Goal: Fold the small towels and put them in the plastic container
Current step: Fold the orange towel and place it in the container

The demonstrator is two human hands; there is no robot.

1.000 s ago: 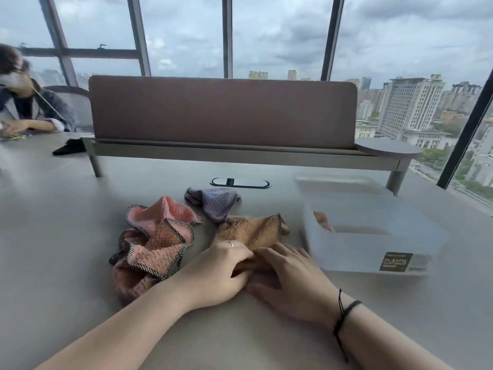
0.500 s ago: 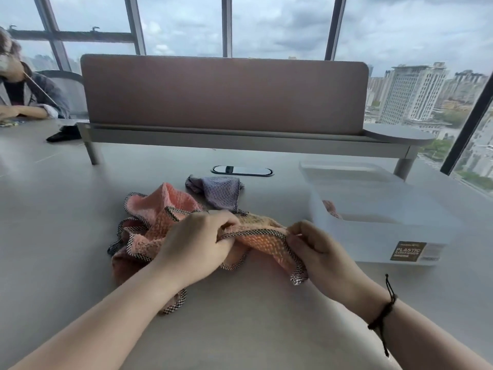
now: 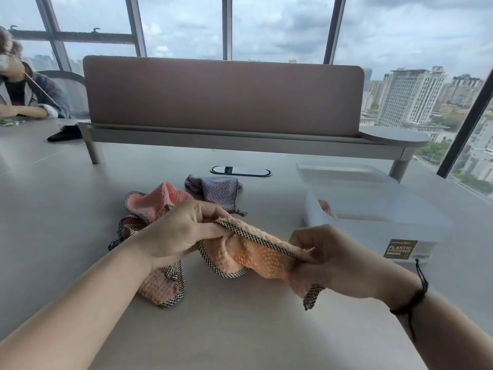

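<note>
While we hold the orange towel (image 3: 256, 256) stretched between our two hands, its checked upper hem runs as a long axis from upper left down to lower right, just on our side of the plastic container (image 3: 373, 225). Our left hand (image 3: 181, 231) pinches the hem's far end with fingers curled over it, knuckles up; our right hand (image 3: 328, 259) is closed on the near end, thumb on top, and is the hand nearer the plastic container. Most of the cloth sags loose below the hem, so we judge it not yet folded. To the left of the plastic container the pink towel (image 3: 157, 206) lies crumpled on the table (image 3: 240, 329), with the purple towel (image 3: 216, 189) beyond it. Something pinkish shows inside the plastic container; we cannot tell what.
</note>
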